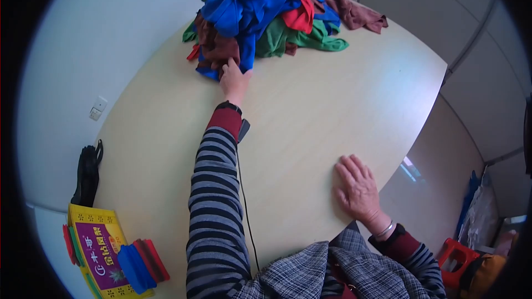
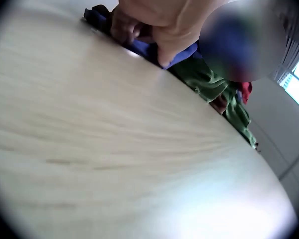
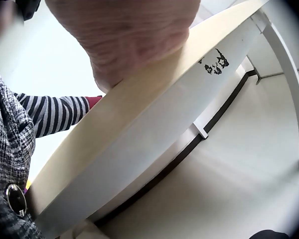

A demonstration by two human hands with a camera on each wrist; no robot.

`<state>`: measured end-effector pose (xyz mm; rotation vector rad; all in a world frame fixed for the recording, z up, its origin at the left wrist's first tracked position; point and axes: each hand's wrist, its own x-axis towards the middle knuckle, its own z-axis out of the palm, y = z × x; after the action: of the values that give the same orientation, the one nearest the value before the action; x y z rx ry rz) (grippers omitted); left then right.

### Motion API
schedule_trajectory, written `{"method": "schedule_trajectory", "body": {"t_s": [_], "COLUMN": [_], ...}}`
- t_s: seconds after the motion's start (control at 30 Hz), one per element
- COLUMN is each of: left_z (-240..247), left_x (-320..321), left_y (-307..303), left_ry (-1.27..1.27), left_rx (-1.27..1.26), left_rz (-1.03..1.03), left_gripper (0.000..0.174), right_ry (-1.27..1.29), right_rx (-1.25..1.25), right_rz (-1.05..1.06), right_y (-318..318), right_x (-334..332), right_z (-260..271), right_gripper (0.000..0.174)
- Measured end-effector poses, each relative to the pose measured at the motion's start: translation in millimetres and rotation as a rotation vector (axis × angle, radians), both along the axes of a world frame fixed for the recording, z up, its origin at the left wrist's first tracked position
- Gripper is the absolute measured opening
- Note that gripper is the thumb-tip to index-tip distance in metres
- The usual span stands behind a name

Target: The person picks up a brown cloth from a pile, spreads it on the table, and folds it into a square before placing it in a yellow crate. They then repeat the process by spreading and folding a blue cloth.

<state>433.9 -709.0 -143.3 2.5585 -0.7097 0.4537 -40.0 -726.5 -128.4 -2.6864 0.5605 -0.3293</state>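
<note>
Head view, rumpled cloths [image 1: 252,8], many-coloured, heaped

You have a broad open lane over the bare tabletop [image 1: 305,116], from your right hand [image 1: 358,191], flat near the right edge, forward to the cloth pile [image 1: 260,8]. That pile stands high and blocks the far end; your left hand [image 1: 235,82] meets its near side. Your left forearm [image 1: 216,182] bars a low crossing leftward, and a black cable [image 1: 246,216] runs beside it, a snag point. Left of the forearm, you have a second lane, bounded by the wall [image 1: 111,39] and, nearer you, the yellow box [image 1: 91,216].
</note>
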Motion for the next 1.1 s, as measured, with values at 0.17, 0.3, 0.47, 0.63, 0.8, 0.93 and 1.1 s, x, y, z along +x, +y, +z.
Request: {"method": "schedule_trajectory", "body": {"t_s": [0.17, 0.3, 0.47, 0.63, 0.8, 0.93, 1.1], "left_z": [-28, -13, 16, 23, -4, -8, -4], "left_x": [15, -30, -50, -28, 3, 19, 14], "left_y": [3, 37, 62, 38, -4, -23, -19], "left_ry": [-0.016, -0.073, 0.079, 0.061, 0.036, 0.016, 0.027], "left_rx": [0.102, 0.198, 0.177, 0.07, 0.059, 0.073, 0.23], "left_rz": [-0.068, -0.287, -0.262, -0.1, -0.037, 0.145, -0.144], "left_gripper": [0.025, 0.025, 0.026, 0.045, 0.057, 0.044, 0.032], "right_ry": [-0.007, -0.081, -0.088, -0.1, -0.07, -0.067, -0.062], "right_rx": [0.03, 0.031, -0.024, -0.038, 0.018, 0.039, 0.054], "right_rz": [0.022, 0.005, 0.024, 0.019, 0.01, 0.012, 0.018], "right_y": [-2, 2, 7, 0, -3, -4, -1], "right_x": [-3, -9, -12, -13, -11, -7, -9], "right_z": [-1, -9, -13, -9, -6, -6, -2], "right_gripper": [0.06, 0.06, 0.059, 0.06, 0.06, 0.06, 0.059]}}
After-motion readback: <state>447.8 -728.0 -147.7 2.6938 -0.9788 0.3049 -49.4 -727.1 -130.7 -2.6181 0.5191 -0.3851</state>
